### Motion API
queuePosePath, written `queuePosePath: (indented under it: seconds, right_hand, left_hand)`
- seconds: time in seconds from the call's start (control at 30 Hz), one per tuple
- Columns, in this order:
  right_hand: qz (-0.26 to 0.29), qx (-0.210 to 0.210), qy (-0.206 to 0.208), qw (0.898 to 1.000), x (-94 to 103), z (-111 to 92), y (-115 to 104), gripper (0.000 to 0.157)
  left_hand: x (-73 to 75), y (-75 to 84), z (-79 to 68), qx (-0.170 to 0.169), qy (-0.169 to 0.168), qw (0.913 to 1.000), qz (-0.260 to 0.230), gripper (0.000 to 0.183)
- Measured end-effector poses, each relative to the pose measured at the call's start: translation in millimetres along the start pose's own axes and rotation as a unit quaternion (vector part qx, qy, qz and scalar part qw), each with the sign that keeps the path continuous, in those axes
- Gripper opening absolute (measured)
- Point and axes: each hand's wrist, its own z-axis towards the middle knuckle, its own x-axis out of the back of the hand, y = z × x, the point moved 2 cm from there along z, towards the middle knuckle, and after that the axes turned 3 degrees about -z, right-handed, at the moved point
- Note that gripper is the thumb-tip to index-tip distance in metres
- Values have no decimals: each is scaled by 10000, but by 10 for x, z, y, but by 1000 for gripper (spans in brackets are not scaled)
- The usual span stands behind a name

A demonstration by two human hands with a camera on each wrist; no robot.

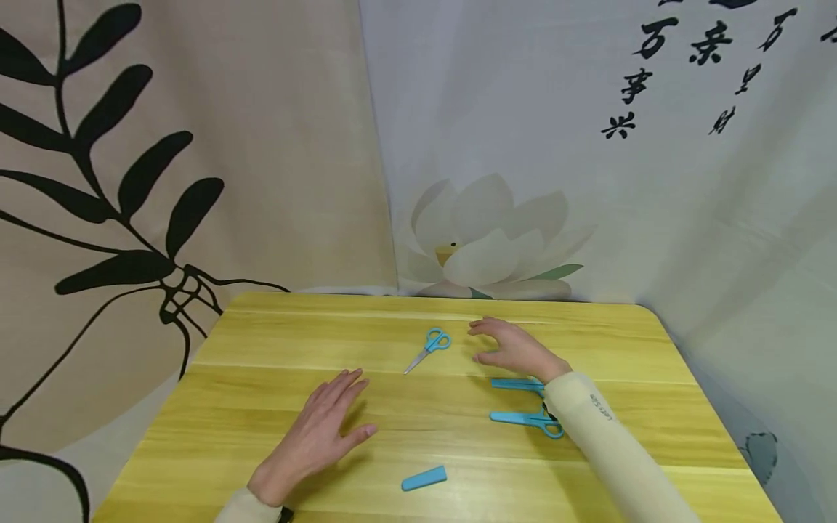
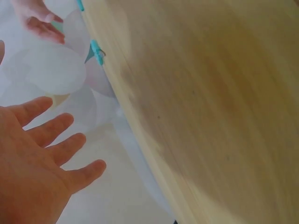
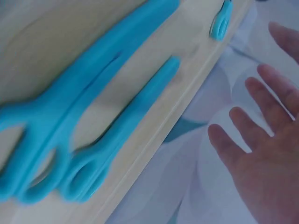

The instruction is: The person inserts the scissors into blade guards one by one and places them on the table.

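My left hand (image 1: pixel 320 436) is over the left middle of the table, fingers and thumb spread, holding nothing; its spread fingers (image 2: pixel 60 151) show in the left wrist view. On the far right side my right hand (image 1: pixel 516 350) reaches in from its sleeve, also holding nothing, fingers relaxed. Between the hands lies a small pair of scissors (image 1: pixel 428 350) with blue handles and bare metal blades. Two blue scissors with covered blades, the upper (image 1: pixel 515 383) and the lower (image 1: pixel 523 418), lie beside and partly under the right forearm. A loose blue blade cover (image 1: pixel 423 478) lies near the front.
The wooden table (image 1: pixel 314 327) has light yellow grain and rounded far corners. Behind it hangs a pale curtain (image 1: pixel 294 145) printed with a dark plant, a lotus and black characters.
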Motion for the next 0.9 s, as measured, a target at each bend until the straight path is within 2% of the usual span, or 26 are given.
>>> queuePosePath:
  seconds: [0.13,0.4,0.7,0.9]
  right_hand:
    - [44,312,-336,9989,-76,208,-154,55]
    - [203,396,-806,9958,-293,534,-260,57]
    - [-4,838,-1026,9912,-432,781,-297,52]
    - [-104,961,-1028,9900,-503,863,-246,40]
  left_hand:
    - [30,-29,-36,52,76,9999,45,74]
    - [48,-26,-79,39,44,9999,-149,74]
    - [11,-21,-87,205,-111,9996,-140,75]
    - [-11,-15,-74,83,-11,9998,-183,74]
